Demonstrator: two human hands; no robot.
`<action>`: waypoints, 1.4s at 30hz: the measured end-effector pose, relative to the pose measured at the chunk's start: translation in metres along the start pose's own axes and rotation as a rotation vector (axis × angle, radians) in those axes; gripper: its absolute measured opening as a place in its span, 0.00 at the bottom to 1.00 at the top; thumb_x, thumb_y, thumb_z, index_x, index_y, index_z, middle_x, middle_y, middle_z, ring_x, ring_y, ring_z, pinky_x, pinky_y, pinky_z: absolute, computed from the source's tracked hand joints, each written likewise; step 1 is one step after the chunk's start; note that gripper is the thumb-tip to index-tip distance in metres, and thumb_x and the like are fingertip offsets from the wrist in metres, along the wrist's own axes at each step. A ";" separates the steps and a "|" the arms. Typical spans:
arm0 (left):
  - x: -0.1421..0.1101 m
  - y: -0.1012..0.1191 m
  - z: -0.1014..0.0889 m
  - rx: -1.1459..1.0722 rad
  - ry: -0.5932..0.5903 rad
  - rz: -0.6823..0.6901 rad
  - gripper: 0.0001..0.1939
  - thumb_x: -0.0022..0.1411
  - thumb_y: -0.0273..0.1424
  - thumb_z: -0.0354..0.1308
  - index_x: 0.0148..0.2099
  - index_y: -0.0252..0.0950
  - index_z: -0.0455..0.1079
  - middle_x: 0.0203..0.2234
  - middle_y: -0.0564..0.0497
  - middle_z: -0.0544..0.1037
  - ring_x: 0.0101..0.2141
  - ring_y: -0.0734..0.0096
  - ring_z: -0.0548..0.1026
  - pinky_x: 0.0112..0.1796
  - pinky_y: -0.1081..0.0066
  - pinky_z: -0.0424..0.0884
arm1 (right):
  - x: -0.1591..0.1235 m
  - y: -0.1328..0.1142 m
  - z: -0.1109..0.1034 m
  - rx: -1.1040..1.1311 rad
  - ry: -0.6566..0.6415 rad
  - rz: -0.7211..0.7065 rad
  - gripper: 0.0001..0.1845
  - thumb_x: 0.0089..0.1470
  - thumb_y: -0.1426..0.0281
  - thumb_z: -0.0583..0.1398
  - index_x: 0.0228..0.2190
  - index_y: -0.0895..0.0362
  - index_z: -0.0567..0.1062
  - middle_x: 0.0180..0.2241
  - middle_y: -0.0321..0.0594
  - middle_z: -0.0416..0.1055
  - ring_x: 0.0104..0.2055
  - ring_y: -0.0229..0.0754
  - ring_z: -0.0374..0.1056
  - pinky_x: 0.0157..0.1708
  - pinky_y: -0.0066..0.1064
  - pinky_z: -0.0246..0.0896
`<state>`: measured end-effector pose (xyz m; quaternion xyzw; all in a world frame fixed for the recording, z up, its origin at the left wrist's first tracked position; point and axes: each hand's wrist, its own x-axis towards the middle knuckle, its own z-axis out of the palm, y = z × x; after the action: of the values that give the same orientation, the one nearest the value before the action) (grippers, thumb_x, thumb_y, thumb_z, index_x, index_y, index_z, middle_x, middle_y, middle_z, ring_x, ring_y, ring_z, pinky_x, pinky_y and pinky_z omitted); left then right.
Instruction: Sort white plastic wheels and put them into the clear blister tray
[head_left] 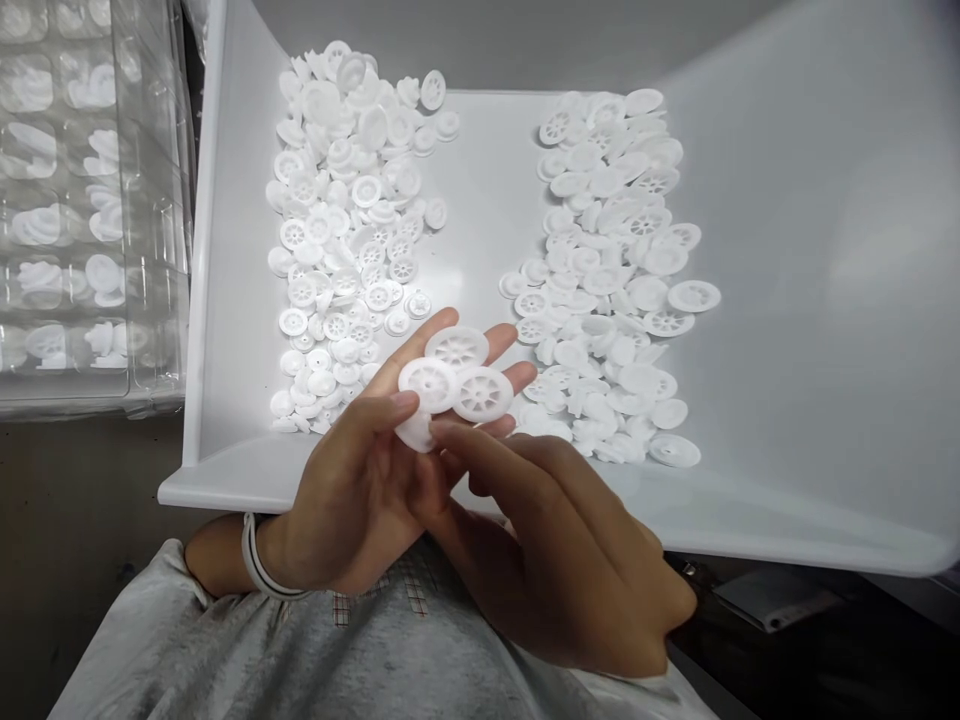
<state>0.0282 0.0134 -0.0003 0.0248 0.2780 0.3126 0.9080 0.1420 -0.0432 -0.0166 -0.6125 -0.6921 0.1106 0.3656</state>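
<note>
Palm up over the front of a white tray, my left hand (360, 490) carries several white plastic wheels (483, 393) with spokes. Its thumb presses on the edge of one wheel, and its fingers lie stretched beneath the others. My right hand (555, 530) is closed, with thumb and index finger pinching the lowest white disc (415, 432) at the left palm; its face is partly hidden by the fingertips. Behind the hands are a left pile of small white wheels and discs (367, 190) and a right pile of larger ones (649, 292).
The white tray (480, 180) has raised side walls and a front lip (225, 490). Left of it stands a stack of clear blister trays (154, 230) with white parts in their pockets. A dark flat object (776, 598) lies below the tray at the right.
</note>
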 end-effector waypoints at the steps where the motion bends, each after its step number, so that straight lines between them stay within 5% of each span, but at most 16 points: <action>1: 0.000 0.000 0.000 -0.003 0.009 -0.006 0.28 0.67 0.33 0.48 0.69 0.46 0.55 0.62 0.57 0.70 0.64 0.66 0.64 0.63 0.66 0.61 | 0.003 -0.001 -0.003 -0.028 -0.006 -0.043 0.15 0.55 0.77 0.65 0.44 0.57 0.71 0.25 0.37 0.72 0.22 0.35 0.65 0.19 0.28 0.61; 13: 0.003 -0.001 -0.001 -0.031 0.017 0.022 0.33 0.65 0.31 0.52 0.70 0.46 0.51 0.62 0.57 0.69 0.63 0.69 0.65 0.58 0.70 0.66 | 0.015 0.009 -0.021 0.233 -0.155 0.239 0.04 0.58 0.74 0.61 0.33 0.54 0.71 0.22 0.30 0.61 0.21 0.30 0.56 0.18 0.24 0.55; 23: 0.003 -0.002 -0.001 -0.056 0.033 0.054 0.38 0.65 0.31 0.51 0.73 0.47 0.39 0.64 0.59 0.65 0.65 0.73 0.62 0.59 0.74 0.65 | 0.012 0.010 -0.019 0.172 -0.078 0.275 0.06 0.56 0.75 0.64 0.32 0.54 0.72 0.22 0.31 0.63 0.20 0.31 0.57 0.19 0.26 0.56; 27: 0.004 -0.001 -0.002 -0.102 0.050 0.069 0.37 0.65 0.30 0.51 0.72 0.44 0.41 0.63 0.58 0.67 0.60 0.75 0.69 0.57 0.76 0.67 | 0.011 0.010 -0.023 0.161 -0.061 0.282 0.06 0.56 0.76 0.64 0.31 0.55 0.71 0.22 0.31 0.63 0.21 0.31 0.57 0.19 0.26 0.54; 37: 0.000 0.000 0.000 -0.091 0.053 0.057 0.34 0.66 0.29 0.49 0.71 0.45 0.46 0.62 0.58 0.69 0.61 0.74 0.68 0.57 0.75 0.67 | 0.012 0.015 -0.021 0.193 -0.009 0.182 0.09 0.54 0.81 0.63 0.31 0.56 0.71 0.21 0.32 0.63 0.20 0.31 0.57 0.16 0.26 0.51; 42: 0.002 -0.002 -0.003 -0.068 0.004 0.058 0.33 0.65 0.31 0.50 0.71 0.45 0.48 0.64 0.57 0.66 0.64 0.69 0.64 0.63 0.66 0.60 | 0.013 0.016 -0.027 0.196 -0.047 0.136 0.10 0.54 0.82 0.62 0.32 0.56 0.71 0.22 0.32 0.65 0.21 0.29 0.59 0.17 0.24 0.53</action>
<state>0.0289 0.0126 -0.0047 0.0014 0.2681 0.3479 0.8984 0.1721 -0.0360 -0.0024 -0.6167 -0.6430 0.2166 0.3991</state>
